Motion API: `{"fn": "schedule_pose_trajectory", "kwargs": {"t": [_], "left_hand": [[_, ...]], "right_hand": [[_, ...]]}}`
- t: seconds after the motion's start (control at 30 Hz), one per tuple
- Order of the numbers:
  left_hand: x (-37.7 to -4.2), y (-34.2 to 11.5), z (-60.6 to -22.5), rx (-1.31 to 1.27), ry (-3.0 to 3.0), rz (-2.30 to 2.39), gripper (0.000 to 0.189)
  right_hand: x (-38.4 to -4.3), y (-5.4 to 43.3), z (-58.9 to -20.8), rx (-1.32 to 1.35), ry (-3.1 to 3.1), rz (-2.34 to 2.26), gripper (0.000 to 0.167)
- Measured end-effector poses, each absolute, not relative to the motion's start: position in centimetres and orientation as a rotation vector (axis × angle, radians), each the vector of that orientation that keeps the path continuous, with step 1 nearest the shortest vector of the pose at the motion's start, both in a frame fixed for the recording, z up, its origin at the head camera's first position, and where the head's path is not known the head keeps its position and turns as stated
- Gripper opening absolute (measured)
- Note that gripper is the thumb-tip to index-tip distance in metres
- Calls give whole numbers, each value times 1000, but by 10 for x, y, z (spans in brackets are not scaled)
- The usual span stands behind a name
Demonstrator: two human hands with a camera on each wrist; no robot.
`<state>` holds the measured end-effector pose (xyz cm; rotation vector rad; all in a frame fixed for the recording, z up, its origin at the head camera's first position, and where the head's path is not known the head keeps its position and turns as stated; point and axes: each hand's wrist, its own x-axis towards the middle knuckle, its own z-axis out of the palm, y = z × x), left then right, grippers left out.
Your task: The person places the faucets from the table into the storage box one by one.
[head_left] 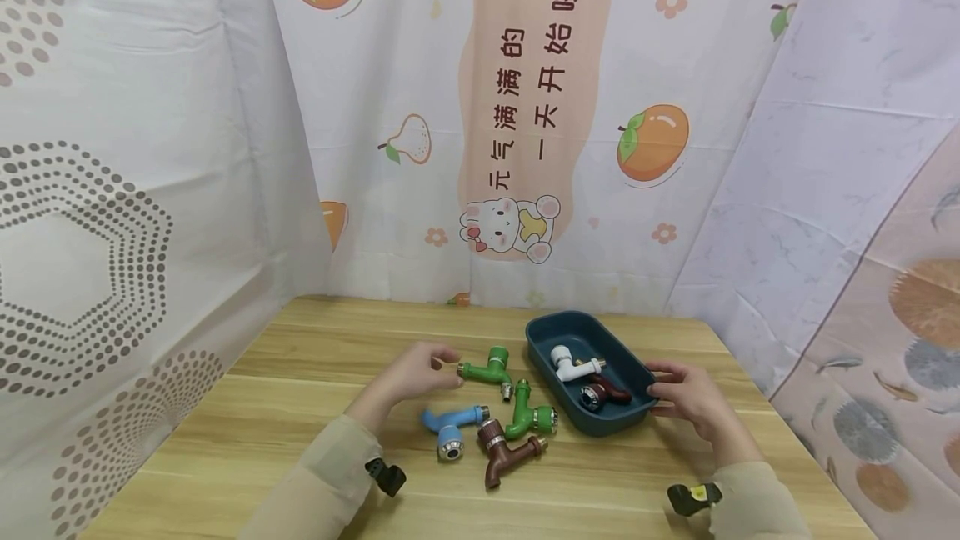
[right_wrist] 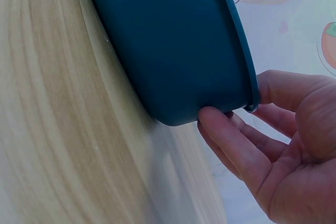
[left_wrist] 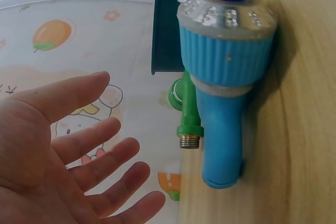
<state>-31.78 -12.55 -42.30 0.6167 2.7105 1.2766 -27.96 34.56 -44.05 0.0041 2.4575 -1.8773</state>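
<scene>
My left hand (head_left: pixel 420 371) reaches beside the threaded end of a green plastic tap (head_left: pixel 487 369); its spread fingers hold nothing in the left wrist view. A second green tap (head_left: pixel 522 419), a blue tap (head_left: pixel 444 422) and a brown tap (head_left: pixel 504 457) lie close by on the table. The blue tap (left_wrist: pixel 223 77) looms large in the left wrist view. With bent fingers my right hand (head_left: pixel 693 398) holds the right corner of a dark blue plastic basin (head_left: pixel 606 426) at its rim and outer wall. Inside lie a white tap (head_left: pixel 566 367) and a dark red tap (head_left: pixel 613 392).
The wood-grain table (head_left: pixel 262 407) runs back to a printed cloth (head_left: pixel 397 215). More cloths hang at the left and right sides. The basin stands on the right half of the table, with the loose taps to its left.
</scene>
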Motion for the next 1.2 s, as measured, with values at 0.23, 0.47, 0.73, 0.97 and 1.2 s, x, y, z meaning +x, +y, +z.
{"fn": "schedule_pose_trajectory", "kwargs": {"t": [0.23, 0.47, 0.73, 0.97, 1.2], "left_hand": [[-317, -130, -427, 621, 2686, 1237, 47], [-317, -134, -431, 657, 2678, 1223, 46], [-316, -139, -436, 650, 2645, 1225, 46], [-313, -141, -439, 662, 2610, 1206, 49], [-311, -146, -441, 671, 2579, 1147, 48]], "right_hand": [[-281, 346, -442, 8, 2464, -1871, 55], [-281, 346, -442, 14, 2470, -1863, 55], [-281, 346, -441, 20, 2471, -1853, 54], [-279, 347, -441, 27, 2477, -1844, 53], [-279, 346, -441, 37, 2483, -1849, 53]]}}
